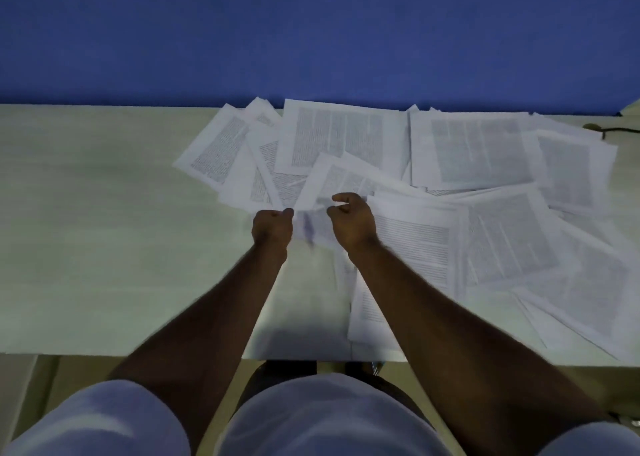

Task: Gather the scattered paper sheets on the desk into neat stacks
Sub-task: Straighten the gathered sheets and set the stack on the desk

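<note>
Several printed paper sheets (346, 136) lie scattered and overlapping across the middle and right of the pale desk (104, 230). My left hand (272, 228) is curled like a fist and pinches the left edge of a blurred sheet (311, 228) near the middle of the desk. My right hand (351, 223) is at that sheet's right side, with thumb and forefinger curled and a small gap between them. Its grip on the paper is unclear. More sheets (415, 247) lie under and to the right of my right forearm.
A blue wall (311, 32) rises behind the desk's far edge. A dark cable (609, 129) lies at the far right corner. Some sheets (588, 313) reach close to the desk's front right edge. The left half of the desk shows bare surface.
</note>
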